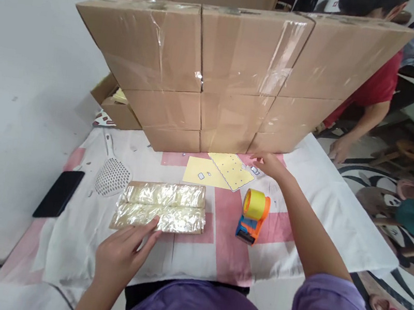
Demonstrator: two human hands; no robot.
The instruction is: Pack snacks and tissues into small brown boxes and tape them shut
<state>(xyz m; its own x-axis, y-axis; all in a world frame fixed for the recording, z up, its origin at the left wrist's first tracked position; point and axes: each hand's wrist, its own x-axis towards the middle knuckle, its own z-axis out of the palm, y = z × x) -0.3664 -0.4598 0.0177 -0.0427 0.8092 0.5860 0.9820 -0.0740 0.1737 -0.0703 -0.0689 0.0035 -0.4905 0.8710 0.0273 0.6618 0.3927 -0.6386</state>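
Foil packs (163, 206), two, at left hand (122, 259); yellow sheets (220, 173), two.

There are two shiny packs (164, 195), two yellow sheets (204, 172), one tape roller (253, 216), one black phone (59, 193) and one white scoop (113, 176).

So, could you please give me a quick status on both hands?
Left hand open, fingertips on gold foil-wrapped flat packs. Right hand open beside yellow dotted paper sheet. Orange tape dispenser nearby, untouched.
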